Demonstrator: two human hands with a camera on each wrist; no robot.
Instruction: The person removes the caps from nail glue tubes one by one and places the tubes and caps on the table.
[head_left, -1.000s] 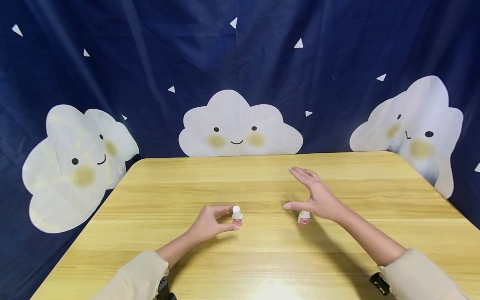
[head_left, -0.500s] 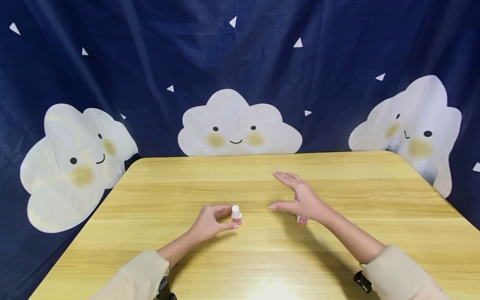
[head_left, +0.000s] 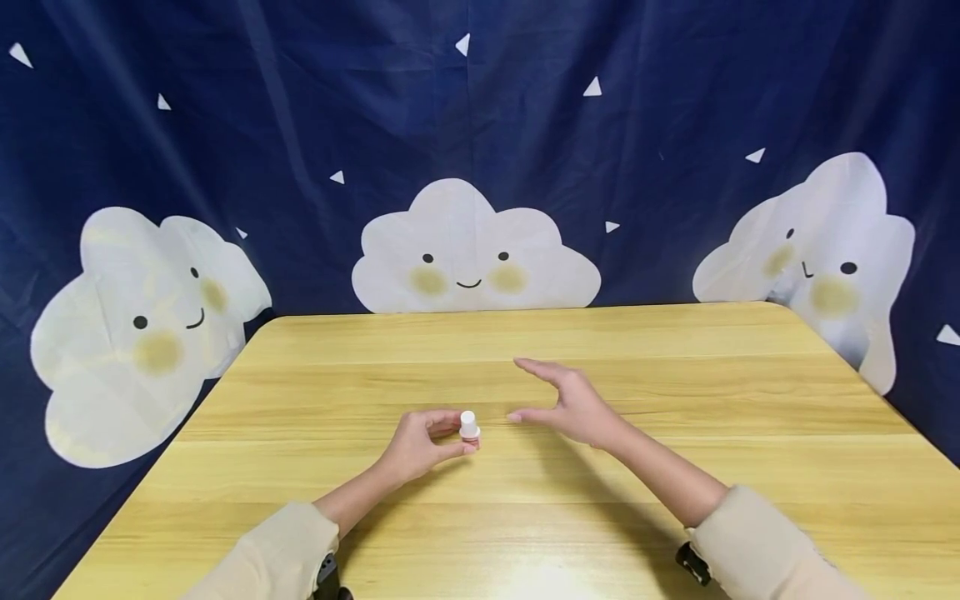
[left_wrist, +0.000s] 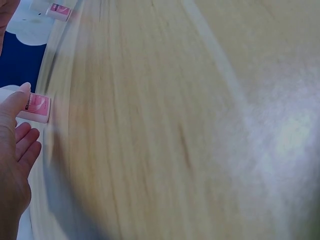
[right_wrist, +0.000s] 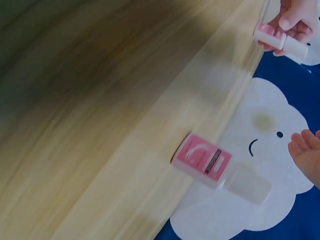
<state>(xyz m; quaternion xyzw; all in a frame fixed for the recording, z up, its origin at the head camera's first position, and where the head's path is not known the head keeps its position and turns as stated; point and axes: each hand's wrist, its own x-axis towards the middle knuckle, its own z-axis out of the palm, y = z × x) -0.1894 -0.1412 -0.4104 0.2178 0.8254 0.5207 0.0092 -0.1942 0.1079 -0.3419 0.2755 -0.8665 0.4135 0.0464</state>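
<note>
My left hand (head_left: pixel 412 447) grips a small white bottle (head_left: pixel 468 425) with a pink label between thumb and fingers, near the middle of the table. Its white cap points up. In the left wrist view the thumb lies across this bottle's upper part, above the pink label (left_wrist: pixel 38 106). To the right, my right hand (head_left: pixel 581 410) hovers above the table with thumb and fingers spread apart, holding nothing. A second, similar bottle (right_wrist: pixel 205 159) stands upright on the table in the right wrist view, near the right hand; in the head view that hand and forearm hide it.
Both bottles stand on a light wooden table (head_left: pixel 480 517) with rounded far corners. Behind it hangs a dark blue curtain (head_left: pixel 300 100) with white smiling clouds and small triangles. Beige sleeves and dark wrist straps show on both arms.
My right hand has moved left toward the left hand and slightly nearer me, passing in front of the second bottle and covering it. My left hand keeps its grip on its bottle, nearly unmoved.
</note>
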